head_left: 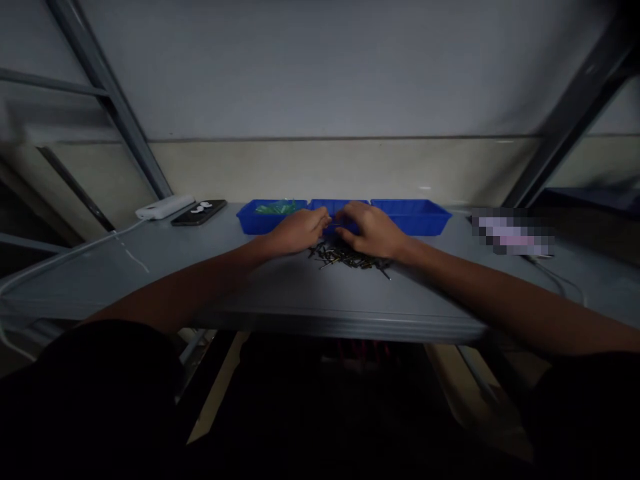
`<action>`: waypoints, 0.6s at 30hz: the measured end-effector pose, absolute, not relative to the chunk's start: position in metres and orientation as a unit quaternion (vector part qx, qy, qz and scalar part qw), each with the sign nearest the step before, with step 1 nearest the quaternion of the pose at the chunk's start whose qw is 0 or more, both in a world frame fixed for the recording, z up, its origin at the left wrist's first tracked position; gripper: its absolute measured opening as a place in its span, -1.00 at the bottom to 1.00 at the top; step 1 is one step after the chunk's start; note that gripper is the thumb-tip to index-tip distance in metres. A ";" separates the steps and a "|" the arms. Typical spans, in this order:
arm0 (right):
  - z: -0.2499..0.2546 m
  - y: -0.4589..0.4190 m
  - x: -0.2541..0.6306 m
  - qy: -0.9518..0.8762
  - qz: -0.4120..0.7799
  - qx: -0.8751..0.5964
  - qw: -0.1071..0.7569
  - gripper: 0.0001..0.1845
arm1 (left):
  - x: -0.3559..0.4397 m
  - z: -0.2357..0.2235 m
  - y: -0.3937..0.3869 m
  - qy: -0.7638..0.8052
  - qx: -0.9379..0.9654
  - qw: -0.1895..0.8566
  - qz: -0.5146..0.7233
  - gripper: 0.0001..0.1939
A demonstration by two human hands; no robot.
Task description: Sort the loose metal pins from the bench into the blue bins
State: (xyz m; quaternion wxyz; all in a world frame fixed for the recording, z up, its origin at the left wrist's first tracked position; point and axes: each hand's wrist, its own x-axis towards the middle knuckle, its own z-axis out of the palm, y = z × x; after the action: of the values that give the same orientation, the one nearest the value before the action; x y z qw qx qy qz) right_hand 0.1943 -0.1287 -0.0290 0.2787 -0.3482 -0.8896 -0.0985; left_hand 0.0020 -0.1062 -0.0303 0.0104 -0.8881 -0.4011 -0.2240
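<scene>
We see the front edge of the grey worktop (300, 321) running across below our forearms, with a strip of its surface between that edge and the pile of small metal pieces (345, 259). More surface stretches to the left and right of the pile, giving us sideways room. At the back, three blue bins stand in a row and bound our reach: the left bin (249, 225) holds green plastic (275, 208), the middle bin (337, 204) is partly hidden behind our hands, and the right bin (415, 223) sits just beside it. Our left hand (303, 230) has its fingers curled in, and our right hand (370, 230) arches over the rear of the pile with bent fingers; we cannot tell whether either grips a piece. Farther left lie a dark phone (193, 216) with white earbuds (201, 207) on it, a white device (165, 207) and its cable (75, 247). On the right, a pixelated item (515, 233) lies near a slanting metal post (555, 143).
</scene>
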 end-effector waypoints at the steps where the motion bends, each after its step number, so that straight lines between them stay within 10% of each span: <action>1: -0.029 -0.127 0.196 -0.888 -0.097 -0.354 0.277 -0.76 | 0.002 -0.030 -0.107 -0.404 -0.886 0.013 -0.229 -0.80; 18: -0.027 -0.127 0.195 -0.853 -0.121 -0.430 0.270 -0.72 | 0.005 -0.027 -0.116 -0.387 -0.869 0.001 -0.309 -0.86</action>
State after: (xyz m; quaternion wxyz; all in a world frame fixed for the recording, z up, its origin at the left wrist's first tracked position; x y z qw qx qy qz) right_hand 0.1954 -0.1275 -0.0265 0.2698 -0.4304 -0.8528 -0.1214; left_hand 0.0045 -0.1156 -0.0267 0.0011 -0.8685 -0.3874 -0.3092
